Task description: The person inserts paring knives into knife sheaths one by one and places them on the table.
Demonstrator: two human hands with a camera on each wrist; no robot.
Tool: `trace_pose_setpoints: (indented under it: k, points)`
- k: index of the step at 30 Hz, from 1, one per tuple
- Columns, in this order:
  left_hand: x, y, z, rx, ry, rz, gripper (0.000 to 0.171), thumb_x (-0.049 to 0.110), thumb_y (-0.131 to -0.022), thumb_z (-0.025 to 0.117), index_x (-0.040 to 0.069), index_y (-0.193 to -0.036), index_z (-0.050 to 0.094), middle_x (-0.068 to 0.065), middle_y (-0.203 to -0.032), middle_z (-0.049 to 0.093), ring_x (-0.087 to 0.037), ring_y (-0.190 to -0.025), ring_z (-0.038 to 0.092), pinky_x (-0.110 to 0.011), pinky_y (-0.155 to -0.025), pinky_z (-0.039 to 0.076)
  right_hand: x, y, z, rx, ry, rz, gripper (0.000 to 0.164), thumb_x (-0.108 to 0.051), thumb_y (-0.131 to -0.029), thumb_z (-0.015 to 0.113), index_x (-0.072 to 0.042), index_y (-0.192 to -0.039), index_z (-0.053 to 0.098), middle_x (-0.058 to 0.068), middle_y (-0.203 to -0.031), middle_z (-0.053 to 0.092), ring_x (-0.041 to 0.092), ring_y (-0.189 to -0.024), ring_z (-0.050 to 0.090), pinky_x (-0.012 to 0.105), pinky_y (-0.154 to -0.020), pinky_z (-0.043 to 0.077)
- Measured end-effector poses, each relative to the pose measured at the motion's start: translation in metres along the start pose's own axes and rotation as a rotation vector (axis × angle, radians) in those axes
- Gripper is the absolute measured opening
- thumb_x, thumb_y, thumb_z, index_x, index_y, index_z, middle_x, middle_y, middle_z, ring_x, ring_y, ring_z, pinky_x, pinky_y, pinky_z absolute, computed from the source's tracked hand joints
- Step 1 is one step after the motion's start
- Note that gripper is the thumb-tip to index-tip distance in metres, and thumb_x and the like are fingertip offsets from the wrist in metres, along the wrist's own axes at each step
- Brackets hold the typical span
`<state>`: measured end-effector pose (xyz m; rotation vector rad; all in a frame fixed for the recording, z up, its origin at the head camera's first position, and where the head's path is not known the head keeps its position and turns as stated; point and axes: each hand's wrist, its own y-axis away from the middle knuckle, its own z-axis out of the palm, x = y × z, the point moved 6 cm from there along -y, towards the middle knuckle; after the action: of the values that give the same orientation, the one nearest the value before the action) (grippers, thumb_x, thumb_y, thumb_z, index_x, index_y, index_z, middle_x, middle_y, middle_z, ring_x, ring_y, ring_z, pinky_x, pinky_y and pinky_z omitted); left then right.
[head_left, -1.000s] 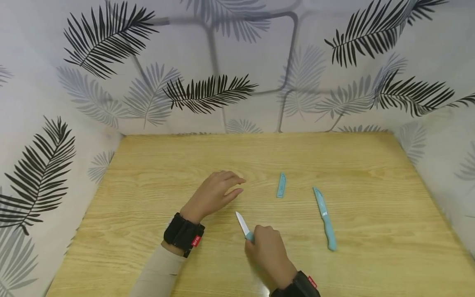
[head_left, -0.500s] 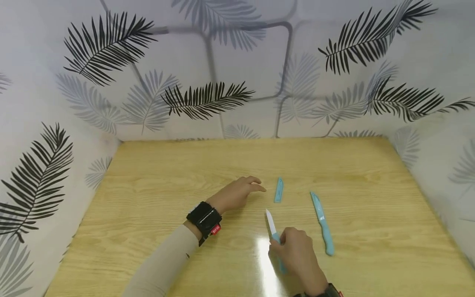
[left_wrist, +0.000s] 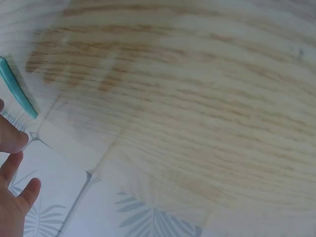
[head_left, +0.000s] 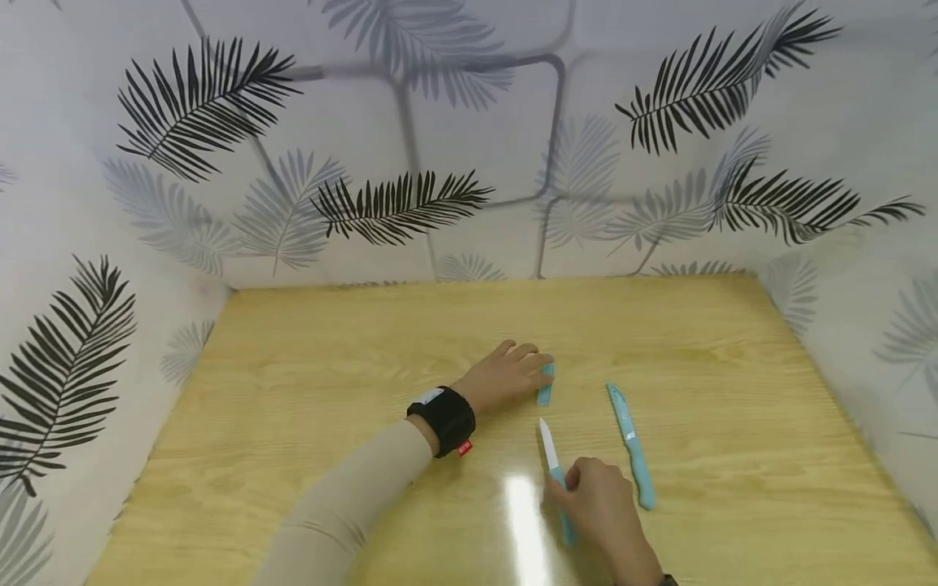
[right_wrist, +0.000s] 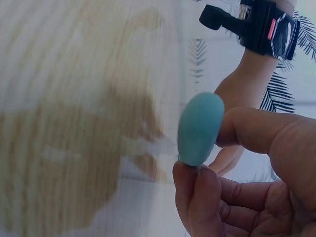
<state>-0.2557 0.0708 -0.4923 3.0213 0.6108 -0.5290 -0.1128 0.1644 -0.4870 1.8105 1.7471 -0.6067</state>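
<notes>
My right hand (head_left: 604, 498) grips a small paring knife (head_left: 549, 448) by its light-blue handle, its bare pale blade pointing away over the table. The rounded butt of that handle (right_wrist: 201, 129) shows between thumb and fingers in the right wrist view. A short blue blade sheath (head_left: 545, 396) lies on the table, partly hidden under the fingers of my left hand (head_left: 509, 378). In the left wrist view the left thumb and fingers (left_wrist: 15, 197) stand apart. To the right lies a larger blue knife (head_left: 636, 456) with a blue cover over its blade.
The wooden table (head_left: 330, 342) runs back to a leaf-patterned cloth (head_left: 469, 236), which also rises at both sides. A bright reflection (head_left: 523, 521) shines on the tabletop left of the right hand. Black bands (head_left: 443, 419) are strapped round the wrists.
My left hand has moved right until its fingers overlap the sheath. My right hand has carried the paring knife to the right, closer to the larger knife. The head view has shifted slightly.
</notes>
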Motion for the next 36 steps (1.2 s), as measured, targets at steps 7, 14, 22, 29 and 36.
trace_pose_setpoints:
  k: [7,14,22,29,36]
  points:
    - [-0.001,-0.013,-0.003,0.032,-0.055,0.024,0.045,0.013,-0.090,0.061,0.026,-0.132,0.050,0.000,-0.140,0.038,-0.024,-0.131,0.028,-0.043,-0.105,0.027,0.001,0.006,0.001,0.011,-0.045,-0.030,0.022,-0.015,-0.079,0.070,-0.003,-0.067,0.057,-0.002,-0.059,0.051,0.006,-0.043,0.046,0.016,-0.041,0.044]
    - [0.006,-0.020,0.001,-0.022,-0.201,0.094,0.045,0.020,-0.092,0.058,0.028,-0.135,0.047,0.002,-0.145,0.034,-0.024,-0.135,0.023,-0.044,-0.108,0.022,0.001,0.007,0.000,0.007,-0.055,-0.020,0.022,-0.017,-0.080,0.070,-0.004,-0.068,0.057,-0.002,-0.060,0.052,0.006,-0.044,0.046,0.016,-0.042,0.045]
    - [0.009,-0.019,0.005,-0.025,-0.239,0.119,0.029,0.019,-0.095,0.054,0.027,-0.123,0.055,0.007,-0.129,0.049,-0.020,-0.130,0.030,-0.041,-0.106,0.026,0.001,0.009,0.000,0.007,-0.073,-0.032,0.023,-0.018,-0.080,0.071,-0.004,-0.068,0.058,-0.002,-0.059,0.051,0.005,-0.041,0.044,0.015,-0.039,0.042]
    - [0.011,-0.017,0.000,0.015,-0.270,0.134,0.019,0.019,-0.095,0.054,0.025,-0.111,0.062,0.008,-0.112,0.058,-0.014,-0.109,0.048,-0.034,-0.098,0.037,0.005,0.009,0.002,-0.002,-0.066,0.011,0.022,-0.018,-0.080,0.070,-0.007,-0.067,0.056,-0.003,-0.057,0.049,0.006,-0.042,0.043,0.016,-0.038,0.040]
    - [0.010,-0.018,0.003,-0.046,-0.224,0.114,0.023,0.021,-0.094,0.054,0.026,-0.114,0.064,0.009,-0.118,0.056,-0.012,-0.109,0.048,-0.029,-0.092,0.039,0.007,0.008,0.003,-0.015,-0.064,0.009,0.022,-0.018,-0.080,0.070,-0.007,-0.067,0.056,-0.004,-0.057,0.048,0.005,-0.041,0.043,0.015,-0.038,0.039]
